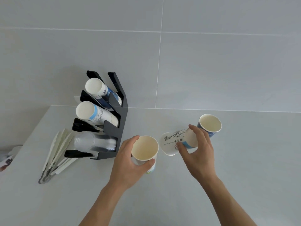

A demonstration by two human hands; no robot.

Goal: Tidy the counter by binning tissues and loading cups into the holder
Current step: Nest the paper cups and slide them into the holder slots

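Note:
A black cup holder [119, 115] stands at the back left of the counter, with paper cup stacks in its two upper slots and clear plastic cups [95, 141] in the lowest one. My left hand [125, 163] grips an upright white paper cup [144, 148] by its rim and side. A second white printed cup [175, 141] lies tipped on its side, and my right hand [197, 152] is closed over it. Behind that hand a blue paper cup [211, 125] stands upright, mouth open. No tissues are in view.
A bundle of white and clear utensils or straws [56, 152] lies left of the holder. The counter's left edge [27, 137] drops off, with a printed item [6, 160] beyond it. A tiled wall [179, 54] rises behind.

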